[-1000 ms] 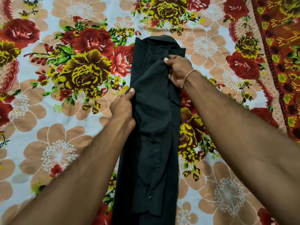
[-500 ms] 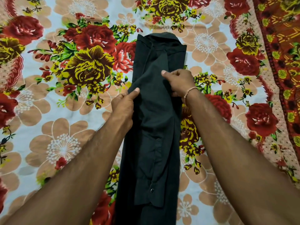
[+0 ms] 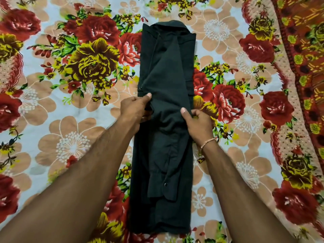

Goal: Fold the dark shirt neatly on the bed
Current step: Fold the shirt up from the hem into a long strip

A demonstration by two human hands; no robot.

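Head view. The left hand (image 3: 135,109) pinches the left edge of the long, narrow, dark cotton-like shirt (image 3: 164,130) at about mid-length, thumb on top and fingers tucked under the cloth. The right hand (image 3: 198,123) pinches the right edge directly opposite, at 3 o'clock from the left hand, thumb pressed onto the fabric. The shirt lies flat on the floral-printed bed sheet (image 3: 73,141), sides and sleeves already folded inward, collar at 12 o'clock, hem at 6 o'clock, a cuff with a snap button showing toward 6 o'clock. The fabric appears light, soft and limp, creasing readily and unlikely to hold shape when lifted. Both side edges at mid-length look the soundest holds for a crosswise fold; loose inner layers may slip.
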